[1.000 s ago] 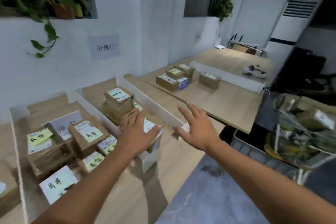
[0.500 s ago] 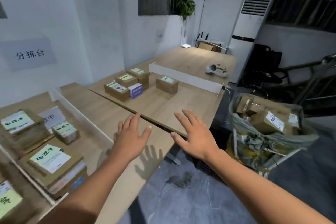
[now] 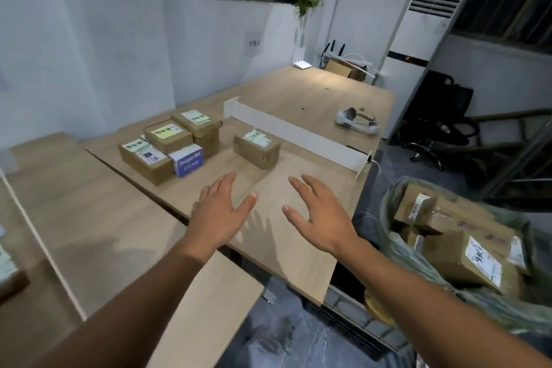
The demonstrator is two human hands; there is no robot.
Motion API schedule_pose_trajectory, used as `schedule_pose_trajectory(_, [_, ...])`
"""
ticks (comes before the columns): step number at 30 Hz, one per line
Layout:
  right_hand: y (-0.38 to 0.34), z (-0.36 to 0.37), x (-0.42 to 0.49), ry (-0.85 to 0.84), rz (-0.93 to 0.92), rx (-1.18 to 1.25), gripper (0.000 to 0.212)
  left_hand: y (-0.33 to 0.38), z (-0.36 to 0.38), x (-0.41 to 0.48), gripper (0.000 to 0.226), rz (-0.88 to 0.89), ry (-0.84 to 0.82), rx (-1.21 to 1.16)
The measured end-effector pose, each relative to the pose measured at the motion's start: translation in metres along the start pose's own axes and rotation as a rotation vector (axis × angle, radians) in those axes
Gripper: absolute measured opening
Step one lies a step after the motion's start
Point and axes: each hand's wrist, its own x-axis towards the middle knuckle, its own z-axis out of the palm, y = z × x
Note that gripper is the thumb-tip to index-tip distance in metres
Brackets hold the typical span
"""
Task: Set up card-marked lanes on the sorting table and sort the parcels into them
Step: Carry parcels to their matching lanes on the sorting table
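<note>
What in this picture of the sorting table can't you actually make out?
All in the head view:
1. Handwriting on the yellow notes on the stacked parcels: too blurred to read.
2. Lettering on the wall sign: too small.
3. Lower contents of the sack: hidden by its wall and the boxes on top.
4. The parcel at the left edge: cut off by the frame.

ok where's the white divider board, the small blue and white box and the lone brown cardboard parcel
white divider board [image 3: 298, 136]: head view, its long face
small blue and white box [image 3: 188, 163]: head view, blue front
lone brown cardboard parcel [image 3: 252, 152]: head view, front side
</note>
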Motion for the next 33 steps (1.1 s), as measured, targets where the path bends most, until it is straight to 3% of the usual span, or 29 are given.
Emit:
schedule_pose_trajectory(10, [0.121,0.015,0.157,-0.011,0.029,0.164,0.072,0.029,0.082,0.165,0.082,-0.092,0.047,-0.003])
schedule_pose_trajectory(18, [0.234,0.065,0.3,-0.179,-0.038,0.318,0.069,0.031,0.163,0.267,0.089,-0.365,0.115,-0.012])
schedule_pose_trajectory(27, [0.278,0.129,0.452,-0.315,-0.06,0.351,0.069,-0.013,0.206,0.377,0.092,-0.543,0.144,-0.078])
schedule_pose_trajectory(33, [0.288,0.199,0.534,-0.413,-0.005,0.33,0.069,-0.06,0.252,0.467,0.089,-0.614,0.135,-0.285])
